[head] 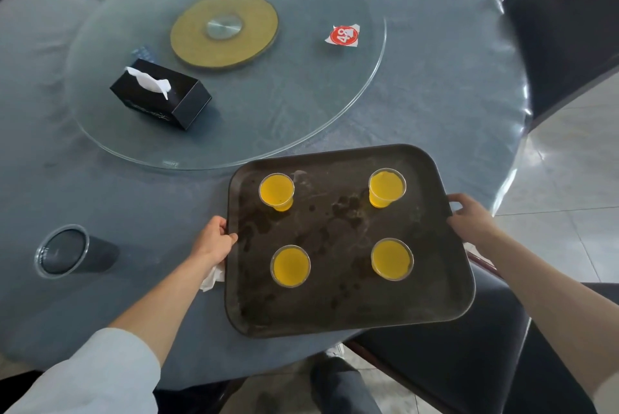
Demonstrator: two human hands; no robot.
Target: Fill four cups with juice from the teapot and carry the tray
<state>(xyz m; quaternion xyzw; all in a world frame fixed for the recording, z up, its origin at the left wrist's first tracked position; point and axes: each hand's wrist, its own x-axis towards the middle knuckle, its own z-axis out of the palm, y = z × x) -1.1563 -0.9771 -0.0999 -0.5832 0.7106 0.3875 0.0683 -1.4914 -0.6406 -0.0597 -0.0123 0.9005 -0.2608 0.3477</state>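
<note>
Tray [335, 313] with four juice-filled cups [290, 265] sits at the round table's [100, 196] near edge, partly overhanging; left hand [214, 241] and right hand [470, 217] each clamped on a side rim.

— What is the person wearing on the arms?
— A pale grey-blue sleeve [100, 373] covers the left upper arm and is pushed up above the elbow, leaving the forearm bare down to the left hand [214, 241]. The right hand [472, 217] and forearm are bare too; only a sliver of light cloth shows at the frame's edge.
— Anything lower down?
— A dark trouser leg [345, 387], with a light shoe tip [336, 350] beyond it
</note>
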